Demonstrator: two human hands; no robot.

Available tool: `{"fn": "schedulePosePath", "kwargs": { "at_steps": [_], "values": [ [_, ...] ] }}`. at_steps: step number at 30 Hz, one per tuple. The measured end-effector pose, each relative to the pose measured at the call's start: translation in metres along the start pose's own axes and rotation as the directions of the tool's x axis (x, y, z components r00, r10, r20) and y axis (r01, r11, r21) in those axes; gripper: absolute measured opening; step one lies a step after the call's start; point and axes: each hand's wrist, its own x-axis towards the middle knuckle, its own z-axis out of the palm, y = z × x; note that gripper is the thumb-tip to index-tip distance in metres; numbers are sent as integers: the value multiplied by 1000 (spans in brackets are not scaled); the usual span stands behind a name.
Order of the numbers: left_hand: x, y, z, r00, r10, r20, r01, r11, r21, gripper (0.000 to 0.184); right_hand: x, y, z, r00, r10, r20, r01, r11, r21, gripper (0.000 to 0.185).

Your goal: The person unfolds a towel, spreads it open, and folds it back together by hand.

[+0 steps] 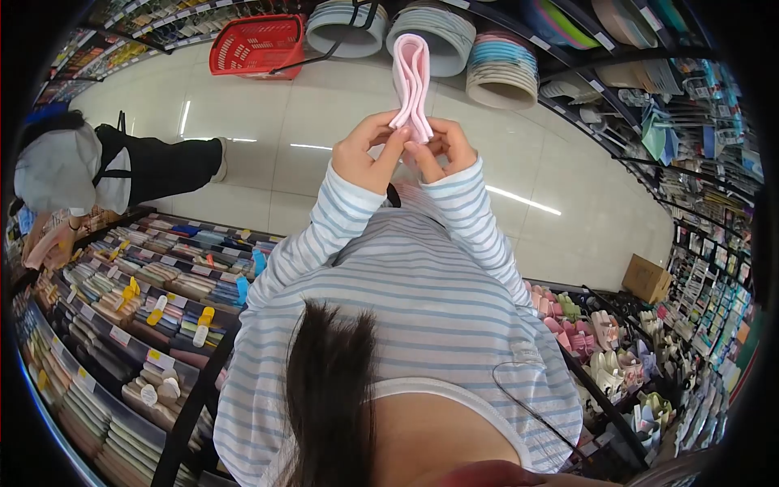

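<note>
A folded pink cloth (411, 85) stands upright between my hands in front of my chest, its layers pressed together and its folded end pointing away from me. My left hand (371, 154) pinches its lower left corner between thumb and fingers. On the other side, my right hand (442, 148) grips the lower right part, thumb in front and fingers curled behind. The cloth's exact kind does not show.
Beyond my hands, a red shopping basket (258, 47) and stacked buckets (503, 71) line the aisle floor. Another person (122, 166) stands at the left by shelves of folded textiles (162, 284). Slippers (608, 357) and a cardboard box (646, 278) are at the right.
</note>
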Motion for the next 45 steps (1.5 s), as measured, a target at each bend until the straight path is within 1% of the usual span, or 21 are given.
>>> {"fn": "schedulePosePath", "kwargs": {
  "at_steps": [1,4,7,10,13,16,17,20,23,28,29,31,34,36,37,39,40,42,43,45],
  "values": [
    [-1,0,0,1000,12,-8,-12,1000,11,26,0,-1,1,1000,-2,-19,1,999,-37,31],
    [-5,6,-4,999,48,-21,-48,998,35,25,-1,-6,3,999,-21,-32,20,999,-40,28],
    [-8,11,-7,996,82,-35,-78,993,83,25,-2,-6,5,999,-37,-30,36,999,-28,29],
    [-11,13,-7,993,101,-54,-98,993,63,24,-4,-9,8,999,-24,-47,24,1000,12,26],
    [-13,9,-9,992,108,-60,-103,991,82,24,-8,-16,9,992,-25,-120,25,1000,-7,24],
    [-15,7,-8,989,118,-93,-118,993,5,24,-9,-17,7,973,62,-223,-51,997,56,24],
    [-15,7,-8,987,133,-93,-134,991,4,24,-10,-14,7,962,24,-271,-12,999,44,24],
    [-17,10,-7,982,174,-76,-174,985,18,24,-11,-17,8,964,-117,-237,101,992,-78,24],
    [-20,17,-5,979,197,-48,-194,979,64,24,-14,-18,17,966,-124,-225,102,989,-107,24],
    [-25,15,-4,976,193,-102,-184,979,93,24,-15,-18,15,943,-98,-318,86,995,-51,23],
    [-26,14,-3,974,207,-93,-198,975,103,24,-16,-16,15,936,-93,-339,86,996,-35,23],
    [-27,12,1,969,238,-72,-229,966,120,25,-21,-13,22,957,-117,-264,108,993,-49,23],
    [-25,7,-3,977,192,-92,-187,980,61,27,-22,-14,23,973,-172,-154,162,984,-76,27],
    [-26,10,-4,979,191,-74,-187,980,66,29,-23,-15,19,979,-180,-92,171,981,-93,27],
    [-27,12,-4,979,190,-67,-186,980,70,29,-23,-14,17,979,-188,-84,178,978,-113,26],
    [-28,13,-4,989,135,-67,-133,991,30,30,-24,-12,14,976,-205,-70,192,969,-154,24],
    [-28,13,-4,992,108,-65,-108,994,9,30,-24,-11,13,983,-169,-79,157,978,-139,23],
    [-28,13,-5,994,90,-66,-87,995,47,28,-24,-11,13,991,-96,-94,86,990,-108,21],
    [-28,12,-5,994,81,-68,-77,995,67,27,-23,-11,12,990,-89,-105,79,992,-95,20],
    [-27,13,-4,989,125,-75,-118,989,86,25,-21,-13,12,989,-74,-127,65,995,-70,18]
  ]
}}
